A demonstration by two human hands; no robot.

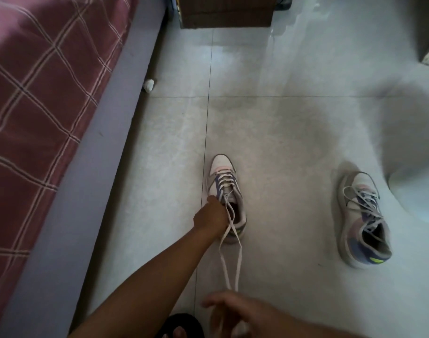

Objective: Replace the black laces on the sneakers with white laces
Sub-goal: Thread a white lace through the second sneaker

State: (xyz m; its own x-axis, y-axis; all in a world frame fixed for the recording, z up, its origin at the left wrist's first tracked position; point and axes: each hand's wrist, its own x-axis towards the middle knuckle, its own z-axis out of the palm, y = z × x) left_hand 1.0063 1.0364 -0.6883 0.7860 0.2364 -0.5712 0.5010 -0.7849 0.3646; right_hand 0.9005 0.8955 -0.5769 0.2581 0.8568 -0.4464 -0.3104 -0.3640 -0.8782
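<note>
White laces drawn taut from a sneaker on the tiled floor.

The near sneaker [227, 193] stands mid-floor, its white laces [233, 254] running back to the blurred right hand [235, 311], which seems to pinch them; the left hand [212, 217] grips the shoe's side. The second sneaker [364, 218] lies well apart.

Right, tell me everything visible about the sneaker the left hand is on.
The sneaker stands upright on the tiled floor, toe pointing away. White toe, pink band, blue-purple eyelet strips, yellow-green heel accent. White laces cross its lower eyelets; both ends run back to the right hand. The left hand grips its collar side.
</note>
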